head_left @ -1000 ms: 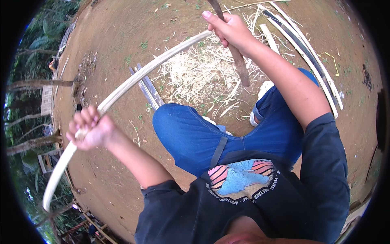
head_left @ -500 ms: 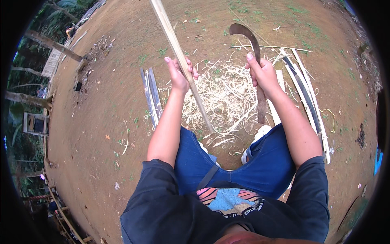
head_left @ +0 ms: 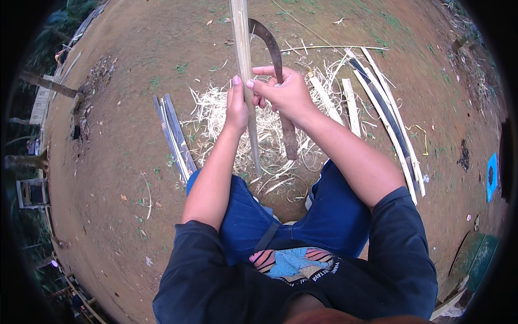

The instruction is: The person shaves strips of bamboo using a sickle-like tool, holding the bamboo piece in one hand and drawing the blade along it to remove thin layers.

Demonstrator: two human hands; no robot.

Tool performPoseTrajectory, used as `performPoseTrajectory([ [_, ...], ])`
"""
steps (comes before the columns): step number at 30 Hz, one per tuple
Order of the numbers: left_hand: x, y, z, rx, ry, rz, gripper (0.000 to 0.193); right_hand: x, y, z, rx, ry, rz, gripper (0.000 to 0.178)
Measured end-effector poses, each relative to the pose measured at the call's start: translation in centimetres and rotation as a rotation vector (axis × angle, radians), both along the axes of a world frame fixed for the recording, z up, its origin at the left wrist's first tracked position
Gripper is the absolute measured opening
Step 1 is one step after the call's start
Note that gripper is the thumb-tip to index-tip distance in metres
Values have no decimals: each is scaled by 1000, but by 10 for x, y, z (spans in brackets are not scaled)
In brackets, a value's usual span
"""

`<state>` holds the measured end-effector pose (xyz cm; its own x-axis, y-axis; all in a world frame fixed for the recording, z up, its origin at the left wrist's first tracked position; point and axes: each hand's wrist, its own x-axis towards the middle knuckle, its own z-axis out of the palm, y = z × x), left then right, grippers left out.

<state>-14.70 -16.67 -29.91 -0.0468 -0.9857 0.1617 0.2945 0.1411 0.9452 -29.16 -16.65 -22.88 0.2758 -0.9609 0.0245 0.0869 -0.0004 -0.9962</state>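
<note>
A long pale bamboo strip (head_left: 241, 40) stands nearly upright in front of me, its lower end over the shavings near my knees. My left hand (head_left: 236, 112) is closed around its middle, thumb pointing up. In my right hand (head_left: 292, 98) is a sickle (head_left: 274, 51) with a dark curved blade, its tip curving left behind the strip. The right thumb and forefinger reach across to the strip and pinch it beside the left hand. Below that hand the sickle's brown handle end shows.
A heap of curly shavings (head_left: 208, 116) lies on the dirt ahead of my feet. Dark-skinned bamboo strips (head_left: 176, 129) lie to its left. Longer bamboo strips (head_left: 398, 116) and a short pale piece (head_left: 350, 105) lie on the right. A blue object (head_left: 491, 178) is at the far right.
My right hand has moved left with the sickle and now touches the bamboo strip. The strip has turned more upright. The whole view has shifted slightly.
</note>
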Motion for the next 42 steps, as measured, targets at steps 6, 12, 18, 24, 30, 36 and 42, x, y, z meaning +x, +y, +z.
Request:
performPoseTrajectory([
  [6, -2, 0, 0, -25, -20, 34, 65, 8, -9, -8, 14, -67, -48, 21],
  [12, 5, 2, 1, -1, -48, 11, 66, 7, -4, 8, -1, -58, -62, 21],
  [18, 1, 4, 4, 50, -86, 28, 67, -13, -18, 7, -76, -127, -179, 24],
  [24, 7, 3, 3, 48, -79, -29, 68, -39, -29, 30, -125, -360, -365, 30],
  [30, -12, 6, 4, 59, -136, -89, 67, -27, -22, 32, -128, -204, -292, 44],
  [36, -20, 11, 9, 62, -204, -85, 67, -21, -15, 33, -129, -166, -232, 29],
  [42, -21, 11, 6, 36, -206, -110, 67, -32, -17, 25, -135, -115, -278, 25],
])
